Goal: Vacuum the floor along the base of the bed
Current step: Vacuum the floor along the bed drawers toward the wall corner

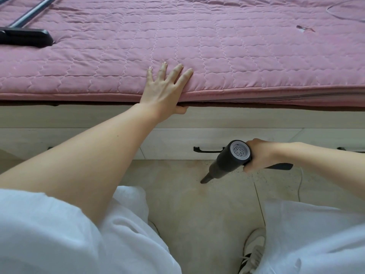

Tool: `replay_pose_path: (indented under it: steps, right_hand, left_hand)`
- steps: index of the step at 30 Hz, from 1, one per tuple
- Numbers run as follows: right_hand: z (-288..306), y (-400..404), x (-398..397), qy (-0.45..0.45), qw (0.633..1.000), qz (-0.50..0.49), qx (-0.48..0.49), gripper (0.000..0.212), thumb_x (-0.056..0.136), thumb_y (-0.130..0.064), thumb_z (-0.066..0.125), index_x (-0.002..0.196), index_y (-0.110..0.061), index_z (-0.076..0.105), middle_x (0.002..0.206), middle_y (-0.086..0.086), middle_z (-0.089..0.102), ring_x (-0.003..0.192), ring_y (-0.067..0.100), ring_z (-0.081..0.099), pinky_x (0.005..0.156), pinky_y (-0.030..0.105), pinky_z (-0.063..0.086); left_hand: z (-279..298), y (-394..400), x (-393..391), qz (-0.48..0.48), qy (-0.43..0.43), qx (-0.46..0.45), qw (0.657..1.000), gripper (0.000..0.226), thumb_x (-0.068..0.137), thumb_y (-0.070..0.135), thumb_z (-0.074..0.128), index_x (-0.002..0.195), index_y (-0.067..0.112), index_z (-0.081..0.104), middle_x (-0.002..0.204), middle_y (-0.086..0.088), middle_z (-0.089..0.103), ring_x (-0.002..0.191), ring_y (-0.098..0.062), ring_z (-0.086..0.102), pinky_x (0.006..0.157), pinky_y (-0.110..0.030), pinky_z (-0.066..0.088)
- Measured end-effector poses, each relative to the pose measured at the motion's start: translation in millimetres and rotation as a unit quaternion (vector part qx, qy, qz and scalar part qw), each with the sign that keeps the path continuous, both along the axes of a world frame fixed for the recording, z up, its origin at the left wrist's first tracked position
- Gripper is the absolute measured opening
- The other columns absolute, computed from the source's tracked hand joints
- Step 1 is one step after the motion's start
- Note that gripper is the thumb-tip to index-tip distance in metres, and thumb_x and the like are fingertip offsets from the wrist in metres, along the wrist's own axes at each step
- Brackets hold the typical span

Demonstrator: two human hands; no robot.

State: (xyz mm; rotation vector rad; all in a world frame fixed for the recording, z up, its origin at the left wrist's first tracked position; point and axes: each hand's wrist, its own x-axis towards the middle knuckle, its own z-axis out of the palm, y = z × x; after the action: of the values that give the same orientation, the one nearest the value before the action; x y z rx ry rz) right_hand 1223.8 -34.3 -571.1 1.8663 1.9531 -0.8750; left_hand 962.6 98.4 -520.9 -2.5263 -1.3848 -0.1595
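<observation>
The bed (197,119), covered by a pink quilted mattress pad (217,46), is spanning the view; its pale drawer front and black drawer handle (209,150) are sitting just behind the right hand's fingers. The floor (197,204) along the bed base is lying below both hands, with dark grit showing beside the right hand. The left hand (164,89) is bracing on the mattress edge, fingers spread flat on top. The right hand (258,155) is gripping the handheld vacuum (233,157), fingers wrapped round its grip. Its nozzle (205,177) is angling down to the floor, in front of the base. Likely risks: the nozzle striking the drawer front, grit being missed in the seam, or the thin white cord (300,184) near the right hand snagging.
</observation>
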Motion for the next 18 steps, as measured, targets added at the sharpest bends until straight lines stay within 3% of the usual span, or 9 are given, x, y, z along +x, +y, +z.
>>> replay_pose_path:
  steps: [6,11,18]
  right_hand:
    - [-4.4,-0.4,1.0,0.008,1.000,-0.003,0.012,0.022,0.068,-0.025,0.069,0.086,-0.021,0.056,0.083,0.004,0.067,0.069,0.016,0.059,0.060,0.029,0.048]
    - [-3.0,-1.3,-3.6,0.008,1.000,0.007,0.017,0.016,0.072,-0.021,0.066,0.079,-0.023,0.052,0.070,-0.004,0.058,0.060,0.010,0.052,0.054,0.022,0.040]
    - [-2.1,-2.3,-4.8,0.008,1.000,0.007,0.004,0.022,0.071,-0.022,0.071,0.084,-0.023,0.053,0.077,-0.002,0.061,0.064,0.011,0.054,0.055,0.022,0.042]
  left_hand:
    - [0.0,0.4,0.3,-0.026,0.009,0.010,1.000,0.108,0.073,0.052,0.076,0.156,0.025,0.011,0.161,-0.007,0.015,0.147,-0.040,0.013,0.115,-0.063,0.016]
    - [-0.3,1.2,0.5,-0.035,0.014,0.011,0.999,0.110,0.072,0.050,0.078,0.156,0.025,0.010,0.162,-0.007,0.014,0.148,-0.038,0.012,0.114,-0.063,0.016]
    - [2.3,-0.3,8.6,-0.045,-0.001,0.001,0.999,0.107,0.072,0.053,0.075,0.155,0.028,0.012,0.162,-0.001,0.014,0.149,-0.035,0.013,0.115,-0.062,0.014]
